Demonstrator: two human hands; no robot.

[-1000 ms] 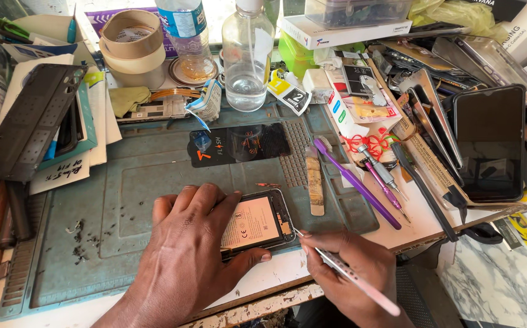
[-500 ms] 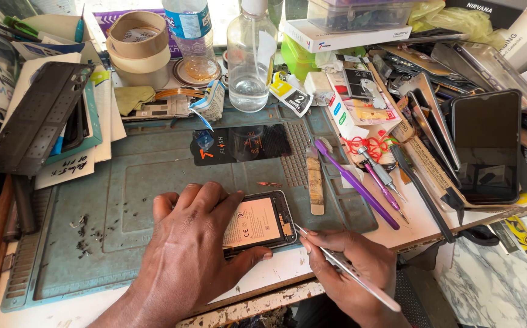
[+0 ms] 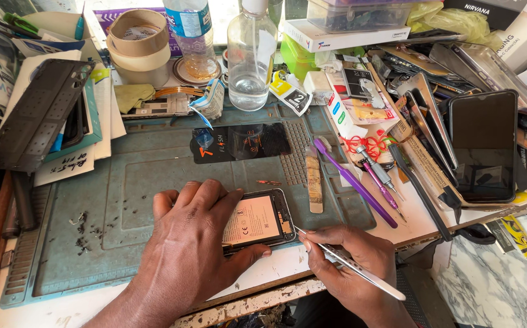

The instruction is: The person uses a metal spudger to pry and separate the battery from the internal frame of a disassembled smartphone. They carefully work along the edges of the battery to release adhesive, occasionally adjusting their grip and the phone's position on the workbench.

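Hands at work on an opened phone (image 3: 257, 220), seen from above on a cluttered repair bench; the phone lies back-side up, cover off and battery showing, near the front edge of a teal work mat (image 3: 154, 176). Left hand (image 3: 193, 243) lies spread flat over the phone's left part, fingers extended and pressing down rather than curled, thumb along the lower edge, pinning it to the mat. Right hand (image 3: 351, 267) is clenched in a pencil-like pinch around thin metal tweezers (image 3: 348, 264); their tip touches the phone's lower right corner, though whether it grips anything there is too small to tell. Step in hand looks like probing or lifting a small part at that corner; a next move would call for a steady left hand and a light, shallow touch with the tip, clear of the battery. Purple-handled brush (image 3: 351, 180) and small screwdriver (image 3: 379, 179) lie just to the right; a clear bottle (image 3: 251, 58) and tape rolls (image 3: 139, 45) stand behind.
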